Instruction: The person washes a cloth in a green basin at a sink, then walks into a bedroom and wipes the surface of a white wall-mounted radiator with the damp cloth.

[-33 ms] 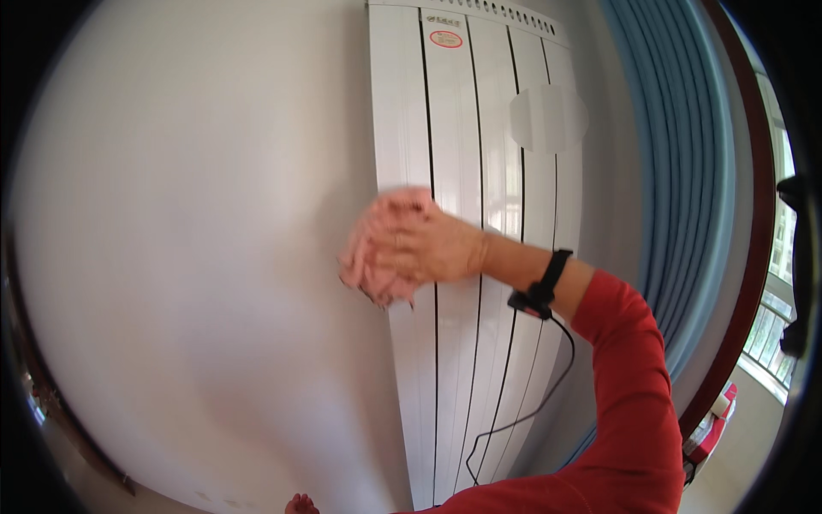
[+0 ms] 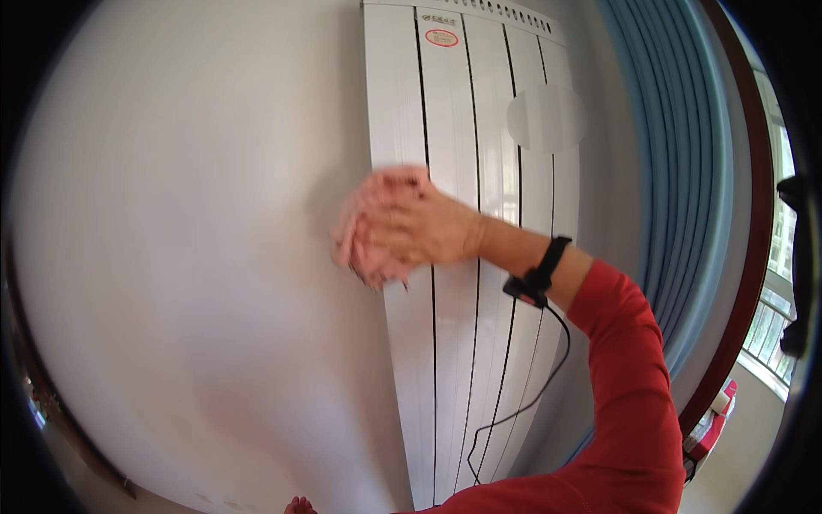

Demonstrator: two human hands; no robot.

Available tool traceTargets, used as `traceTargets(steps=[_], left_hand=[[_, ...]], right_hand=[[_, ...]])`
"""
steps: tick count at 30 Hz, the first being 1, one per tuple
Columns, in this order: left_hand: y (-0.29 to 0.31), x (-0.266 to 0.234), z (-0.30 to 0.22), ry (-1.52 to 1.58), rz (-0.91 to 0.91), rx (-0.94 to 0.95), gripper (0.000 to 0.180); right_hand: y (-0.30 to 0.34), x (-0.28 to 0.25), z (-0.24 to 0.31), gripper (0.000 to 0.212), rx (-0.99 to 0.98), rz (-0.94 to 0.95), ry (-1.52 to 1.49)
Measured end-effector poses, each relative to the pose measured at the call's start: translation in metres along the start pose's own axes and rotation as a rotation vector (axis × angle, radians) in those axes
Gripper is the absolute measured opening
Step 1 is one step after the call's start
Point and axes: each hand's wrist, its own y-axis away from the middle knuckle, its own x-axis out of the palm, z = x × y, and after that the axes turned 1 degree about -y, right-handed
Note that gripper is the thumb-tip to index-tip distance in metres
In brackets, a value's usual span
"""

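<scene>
My right hand (image 2: 419,227) presses a crumpled pink cloth (image 2: 364,248) against the left edge of a tall white panel heater (image 2: 479,360) mounted on a white wall (image 2: 188,257). The cloth is blurred and shows around and below my fingers. The arm reaches in from the lower right in a red sleeve (image 2: 629,385), with a black band (image 2: 535,278) on the wrist. My left hand is out of the picture.
A thin black cable (image 2: 548,377) hangs from the wristband in front of the heater's lower part. Blue pleated curtains (image 2: 685,188) hang right of the heater, beside a dark red frame and a window. A red and white object (image 2: 715,424) stands on the floor at lower right.
</scene>
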Motion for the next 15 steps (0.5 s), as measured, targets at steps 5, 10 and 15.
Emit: traceTargets(steps=[5,10,15], left_hand=[[-0.012,-0.020,0.003,0.018,-0.070,-0.013,0.017],[-0.045,-0.031,0.017,-0.017,0.208,0.003,0.018],[-0.084,-0.036,0.025,0.040,0.190,-0.065,0.021]], right_hand=[[-0.019,0.001,-0.104,0.047,0.211,-0.084,0.346],[-0.006,-0.011,-0.165,0.047,0.550,-0.260,0.555],[0.082,-0.019,-0.208,0.049,1.119,-0.252,0.514]])
